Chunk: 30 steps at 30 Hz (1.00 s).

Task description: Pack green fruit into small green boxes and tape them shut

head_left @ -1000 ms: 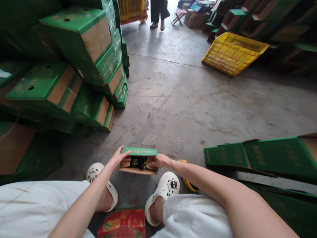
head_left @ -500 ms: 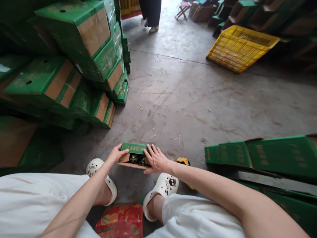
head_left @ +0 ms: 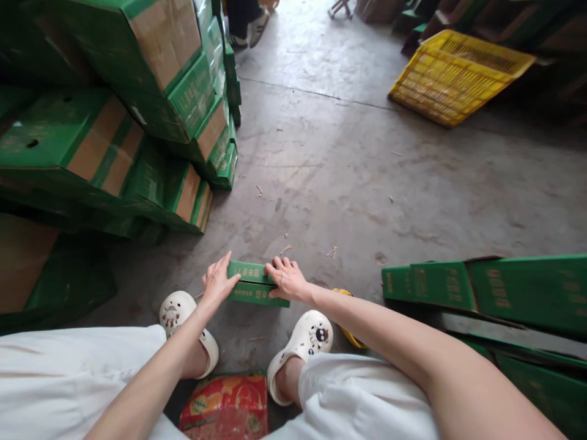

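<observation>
A small green cardboard box [head_left: 250, 293] with printed lettering sits on the floor between my feet, its two top flaps folded inward and meeting at a narrow seam. My left hand [head_left: 217, 281] grips the left end, thumb over the top edge and fingers down the side. Over the right end, my right hand [head_left: 288, 278] holds the flaps down with bent fingers, its thumb on the near flap. What lies inside the box is hidden. A yellow and black object [head_left: 353, 338] shows partly behind my right forearm; its kind is unclear.
Green cartons [head_left: 98, 140] are stacked high on the left. More green boxes [head_left: 499, 287] stand at the right. A yellow plastic crate [head_left: 458, 82] rests tilted farther back. A red patterned box [head_left: 224, 406] lies between my legs. Another person's feet [head_left: 250, 33] show at the back.
The near flap has come up and folded over, covering the dark and green contents seen before. My left hand has shifted onto the box's end; my right fingers have curled. The person behind has moved left.
</observation>
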Motion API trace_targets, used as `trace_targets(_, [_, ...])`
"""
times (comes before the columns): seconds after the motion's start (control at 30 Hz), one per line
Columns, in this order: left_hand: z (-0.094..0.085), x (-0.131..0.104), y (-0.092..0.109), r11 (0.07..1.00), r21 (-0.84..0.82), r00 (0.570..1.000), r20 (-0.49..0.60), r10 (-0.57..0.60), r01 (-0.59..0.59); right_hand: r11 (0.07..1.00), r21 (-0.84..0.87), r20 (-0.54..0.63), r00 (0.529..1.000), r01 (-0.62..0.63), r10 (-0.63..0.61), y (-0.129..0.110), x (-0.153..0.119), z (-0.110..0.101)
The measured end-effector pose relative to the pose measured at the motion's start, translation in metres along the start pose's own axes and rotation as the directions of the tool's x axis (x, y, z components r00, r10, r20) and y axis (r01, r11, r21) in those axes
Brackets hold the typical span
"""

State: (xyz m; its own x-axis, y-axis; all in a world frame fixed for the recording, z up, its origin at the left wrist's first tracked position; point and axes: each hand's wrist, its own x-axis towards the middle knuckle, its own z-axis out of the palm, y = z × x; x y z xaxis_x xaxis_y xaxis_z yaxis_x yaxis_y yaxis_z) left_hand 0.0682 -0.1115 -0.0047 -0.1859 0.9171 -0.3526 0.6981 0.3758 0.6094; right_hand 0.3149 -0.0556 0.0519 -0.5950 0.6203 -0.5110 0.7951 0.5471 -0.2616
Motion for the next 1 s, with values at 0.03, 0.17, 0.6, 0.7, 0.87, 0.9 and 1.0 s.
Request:
trace_targets(0.03, [0.007,-0.008,0.005,0.988,0.105,0.993,-0.024,0.114,-0.111,1.000,-0.009,0.002,1.000,-0.011,0.011,-0.003,0.001,0.000])
trace_targets(0.17, [0.048,-0.040,0.018,0.808,0.350,0.879,0.129,0.459,-0.474,0.999,-0.046,0.003,1.000,-0.027,0.028,-0.009,0.003,0.001])
trace_targets(0.6, [0.080,-0.045,0.005,0.683,0.499,0.840,0.219,0.497,-0.534,0.973,0.229,0.205,0.978,-0.017,-0.031,0.076,-0.011,-0.040])
trace_targets(0.7, [0.081,-0.046,0.004,0.674,0.506,0.836,0.213,0.506,-0.538,0.984,0.179,0.191,0.982,-0.028,-0.007,0.083,-0.040,-0.025])
trace_targets(0.87, [0.080,-0.046,0.003,0.645,0.529,0.819,0.195,0.540,-0.552,0.981,0.182,-0.103,0.994,0.062,-0.044,0.061,-0.050,0.045])
trace_targets(0.9, [0.080,-0.045,0.002,0.633,0.540,0.814,0.193,0.548,-0.554,0.980,0.184,-0.165,0.985,0.079,-0.048,0.054,-0.044,0.060])
trace_targets(1.0, [0.080,-0.046,0.000,0.582,0.586,0.795,0.197,0.573,-0.565,0.964,0.257,-0.307,0.952,0.070,0.013,0.036,-0.022,0.093])
